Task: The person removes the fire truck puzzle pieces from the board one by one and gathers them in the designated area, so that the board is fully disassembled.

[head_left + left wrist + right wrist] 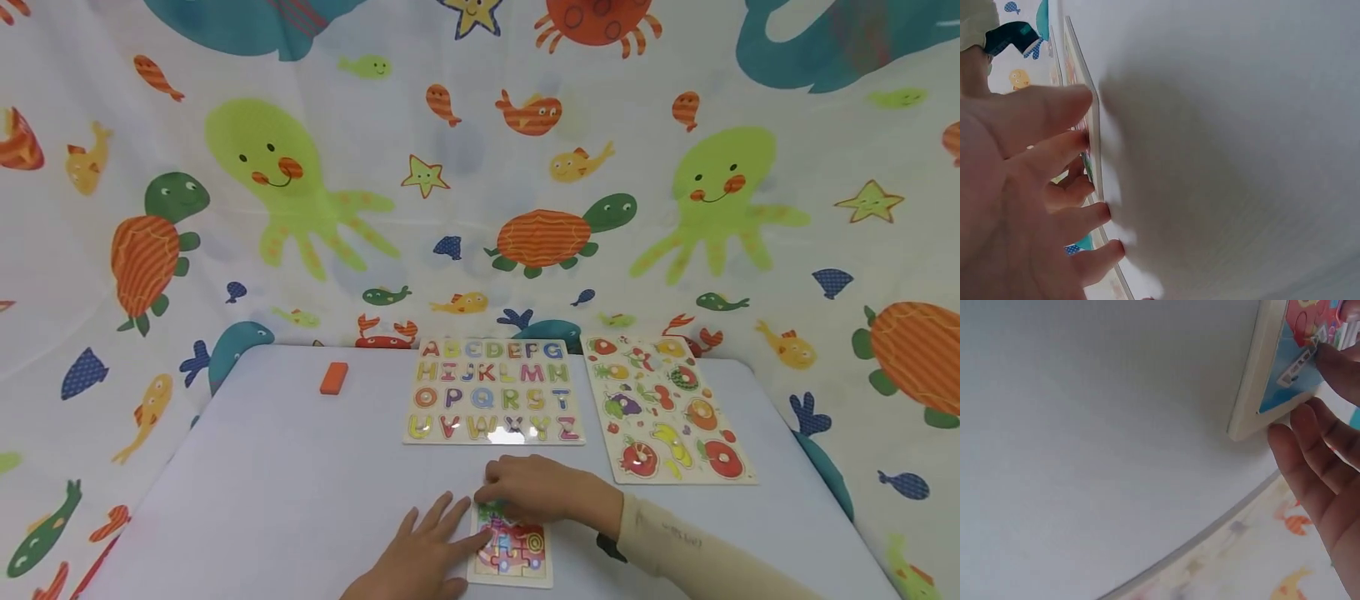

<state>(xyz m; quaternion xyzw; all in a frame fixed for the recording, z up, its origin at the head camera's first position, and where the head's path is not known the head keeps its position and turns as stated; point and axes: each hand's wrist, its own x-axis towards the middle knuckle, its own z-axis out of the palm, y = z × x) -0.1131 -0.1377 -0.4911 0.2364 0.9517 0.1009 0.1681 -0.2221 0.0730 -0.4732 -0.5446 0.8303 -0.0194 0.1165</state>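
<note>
A small jigsaw puzzle (525, 565) in a pale wooden frame (1251, 387) lies at the near middle of the table, with colourful picture pieces in it. My left hand (423, 546) is beside its left side, fingers spread, the index fingertip resting on the picture. In the left wrist view, the puzzle's edge (1096, 134) runs past the thumb and fingers. Over the puzzle's far end, my right hand (528, 487) has its fingers curled and pinches at a puzzle piece, mostly hidden under the fingers. The right wrist view shows the thumb (1335, 369) against the picture.
Beyond the hands lies an alphabet board (491, 408) with knobbed letters. To its right is a fruit board (618, 462), set at an angle. A small orange block (333, 378) sits at the far left. A sea-animal curtain (450, 292) hangs behind the table.
</note>
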